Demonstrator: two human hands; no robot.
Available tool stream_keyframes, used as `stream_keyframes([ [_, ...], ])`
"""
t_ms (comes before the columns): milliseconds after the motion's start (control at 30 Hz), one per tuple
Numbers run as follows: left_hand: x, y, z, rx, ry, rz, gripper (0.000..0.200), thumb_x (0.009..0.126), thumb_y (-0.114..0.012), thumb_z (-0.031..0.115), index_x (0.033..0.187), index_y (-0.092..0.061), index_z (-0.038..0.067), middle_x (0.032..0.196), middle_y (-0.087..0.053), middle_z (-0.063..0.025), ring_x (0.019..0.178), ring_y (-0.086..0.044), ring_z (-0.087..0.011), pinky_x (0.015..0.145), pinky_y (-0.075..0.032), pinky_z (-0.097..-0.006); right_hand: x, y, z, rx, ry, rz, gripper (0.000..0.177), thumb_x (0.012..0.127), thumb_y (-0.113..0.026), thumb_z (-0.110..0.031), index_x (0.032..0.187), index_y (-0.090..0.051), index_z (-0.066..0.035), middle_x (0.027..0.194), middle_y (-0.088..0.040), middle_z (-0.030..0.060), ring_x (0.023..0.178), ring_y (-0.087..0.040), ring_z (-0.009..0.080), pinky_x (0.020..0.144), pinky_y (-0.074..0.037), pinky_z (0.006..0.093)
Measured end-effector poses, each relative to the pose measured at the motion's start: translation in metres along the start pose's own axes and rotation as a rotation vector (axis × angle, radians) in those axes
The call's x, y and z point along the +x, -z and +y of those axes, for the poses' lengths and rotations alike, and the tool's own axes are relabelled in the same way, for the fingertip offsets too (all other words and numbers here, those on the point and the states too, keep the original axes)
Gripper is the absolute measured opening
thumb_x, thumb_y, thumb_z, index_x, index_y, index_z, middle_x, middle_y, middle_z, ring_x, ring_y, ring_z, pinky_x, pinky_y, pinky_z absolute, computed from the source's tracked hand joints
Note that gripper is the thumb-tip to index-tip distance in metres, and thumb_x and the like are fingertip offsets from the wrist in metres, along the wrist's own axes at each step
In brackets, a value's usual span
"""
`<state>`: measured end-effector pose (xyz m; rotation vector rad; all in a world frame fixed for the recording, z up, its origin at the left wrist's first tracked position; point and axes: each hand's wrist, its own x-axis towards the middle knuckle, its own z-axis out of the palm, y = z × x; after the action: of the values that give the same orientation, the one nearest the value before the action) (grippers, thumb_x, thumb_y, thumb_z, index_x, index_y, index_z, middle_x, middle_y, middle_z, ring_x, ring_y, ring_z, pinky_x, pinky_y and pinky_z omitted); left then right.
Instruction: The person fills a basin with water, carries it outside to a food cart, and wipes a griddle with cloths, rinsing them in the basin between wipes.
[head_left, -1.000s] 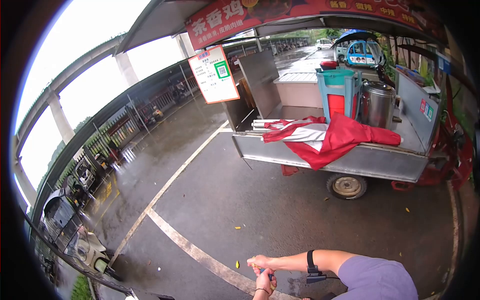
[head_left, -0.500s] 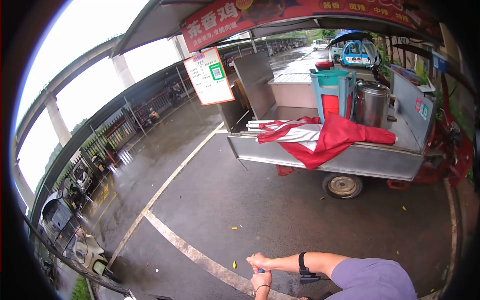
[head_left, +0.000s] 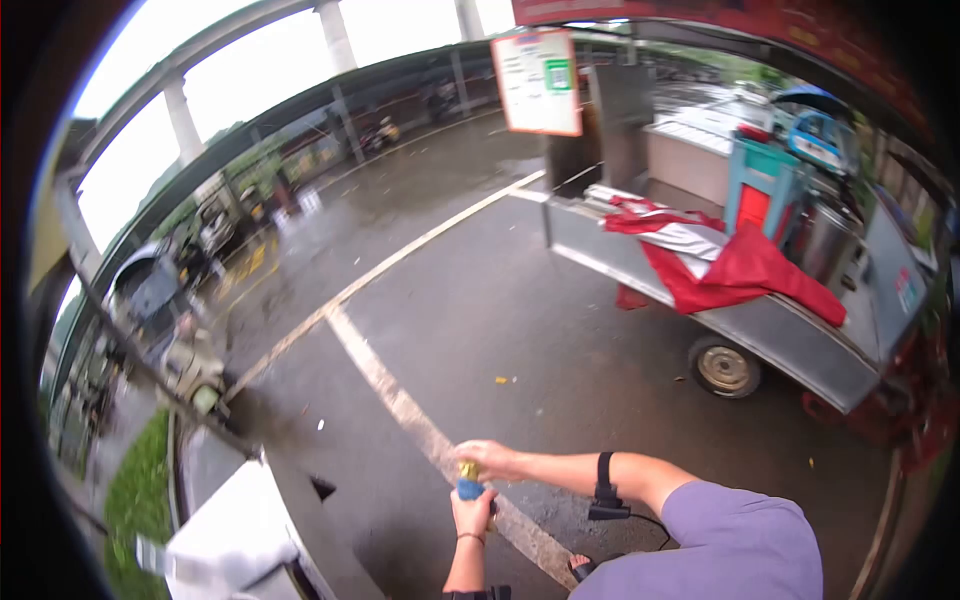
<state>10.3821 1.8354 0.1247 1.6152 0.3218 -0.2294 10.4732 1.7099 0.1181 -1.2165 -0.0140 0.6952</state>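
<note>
Both hands meet low in the middle of the head view, around a small blue-and-gold cylinder [head_left: 468, 489] whose kind does not show clearly. My left hand [head_left: 470, 514], with a thin dark bracelet on its wrist, is wrapped round the lower, blue part. From the right, my right hand [head_left: 485, 458] closes over the gold upper end; a black strap with a small device sits on that forearm. Between the hands, only a short stretch of blue and gold is visible.
A metal-sided cargo tricycle [head_left: 690, 320] stands at right, a folded red-and-white canopy [head_left: 735, 265] over its edge. Behind are a teal stool [head_left: 755, 185] and steel pot [head_left: 825, 240]. A white-topped object [head_left: 235, 530] is lower left; a parked scooter [head_left: 192, 370] is beyond.
My view has swung left and down, so the tricycle appears farther right. Both hands have moved up and left in the picture, and more of the blue-and-gold cylinder shows.
</note>
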Motion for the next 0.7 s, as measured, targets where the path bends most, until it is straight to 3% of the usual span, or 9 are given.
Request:
stream_keyframes([
  [67,-0.007,0.056,-0.01,0.05,-0.035,0.218,0.044,0.072,-0.085,0.019,0.101,-0.057,0.0,0.091,-0.067,-0.0085,0.08,-0.067,-0.0168,0.071,-0.055,-0.0322,-0.007,-0.051,-0.026,0.001,-0.037,-0.199,0.042,0.097,-0.062,-0.034,0.132,-0.053,-0.013,0.121,-0.059,0.0056,0.109,-0.061,0.0198,0.089,-0.055,0.0384],
  [133,-0.04,0.111,0.009,0.154,-0.111,0.337,0.062,0.07,-0.086,0.037,0.109,-0.057,-0.002,0.103,-0.069,-0.0156,0.093,-0.068,-0.0228,0.083,-0.054,-0.0357,0.009,-0.102,-0.024,-0.181,-0.029,-0.344,0.043,0.097,-0.064,-0.024,0.133,-0.051,-0.005,0.119,-0.06,0.0104,0.104,-0.064,0.0198,0.086,-0.057,0.0355],
  [267,-0.096,0.209,0.012,0.13,-0.165,0.516,0.054,0.079,-0.08,0.043,0.106,-0.064,-0.001,0.101,-0.07,-0.0141,0.094,-0.068,-0.0228,0.085,-0.052,-0.0342,0.031,-0.227,-0.027,-0.304,-0.068,-0.455,0.042,0.096,-0.064,-0.022,0.132,-0.052,-0.004,0.117,-0.061,0.0095,0.103,-0.063,0.0183,0.084,-0.056,0.0334],
  [367,-0.162,0.289,0.032,0.168,-0.106,0.652,0.075,0.082,-0.074,0.056,0.12,-0.054,-0.006,0.103,-0.069,-0.0177,0.096,-0.068,-0.0235,0.087,-0.051,-0.0337,0.042,-0.326,-0.021,-0.279,-0.013,-0.596,0.041,0.096,-0.065,-0.017,0.131,-0.053,-0.001,0.116,-0.062,0.0107,0.104,-0.063,0.0188,0.085,-0.057,0.0337],
  [433,-0.197,0.344,0.026,0.15,-0.147,0.739,0.089,0.079,-0.068,0.069,0.126,-0.051,-0.005,0.107,-0.068,-0.0234,0.104,-0.067,-0.0332,0.089,-0.051,-0.0396,0.049,-0.389,-0.013,-0.359,0.046,-0.677,0.041,0.095,-0.066,-0.015,0.131,-0.053,-0.001,0.115,-0.062,0.0104,0.1,-0.065,0.0184,0.083,-0.058,0.0325],
  [533,-0.263,0.418,0.031,0.159,-0.136,0.881,0.08,0.086,-0.065,0.063,0.128,-0.049,-0.003,0.109,-0.068,-0.0227,0.106,-0.066,-0.0331,0.09,-0.051,-0.0389,0.061,-0.48,0.008,-0.468,0.148,-0.853,0.034,0.092,-0.068,-0.012,0.124,-0.06,-0.001,0.107,-0.066,0.0086,0.093,-0.064,0.0145,0.078,-0.057,0.0288],
  [600,-0.307,0.488,-0.001,0.168,-0.156,1.018,0.061,0.089,-0.069,0.042,0.128,-0.051,-0.001,0.109,-0.067,-0.0203,0.105,-0.066,-0.0314,0.091,-0.05,-0.0394,0.071,-0.566,0.029,-0.67,0.325,-1.029,0.027,0.09,-0.069,-0.009,0.116,-0.066,-0.002,0.101,-0.068,0.0056,0.089,-0.063,0.0112,0.077,-0.054,0.0272],
  [667,-0.33,0.522,-0.033,0.242,-0.084,1.109,0.056,0.089,-0.072,0.033,0.129,-0.052,0.0,0.109,-0.067,-0.0173,0.105,-0.065,-0.0283,0.092,-0.05,-0.0388,0.076,-0.618,0.056,-0.899,0.448,-1.207,0.033,0.086,-0.07,-0.009,0.117,-0.066,-0.002,0.104,-0.069,0.0098,0.093,-0.065,0.0194,0.086,-0.053,0.0314],
  [700,-0.339,0.534,-0.048,0.364,0.089,1.076,0.057,0.087,-0.072,0.028,0.131,-0.05,0.001,0.117,-0.063,-0.0199,0.11,-0.062,-0.0327,0.095,-0.049,-0.0413,0.078,-0.64,0.069,-1.047,0.503,-1.313,0.035,0.084,-0.071,-0.009,0.118,-0.066,-0.002,0.106,-0.069,0.0123,0.098,-0.066,0.0241,0.091,-0.052,0.0339],
])
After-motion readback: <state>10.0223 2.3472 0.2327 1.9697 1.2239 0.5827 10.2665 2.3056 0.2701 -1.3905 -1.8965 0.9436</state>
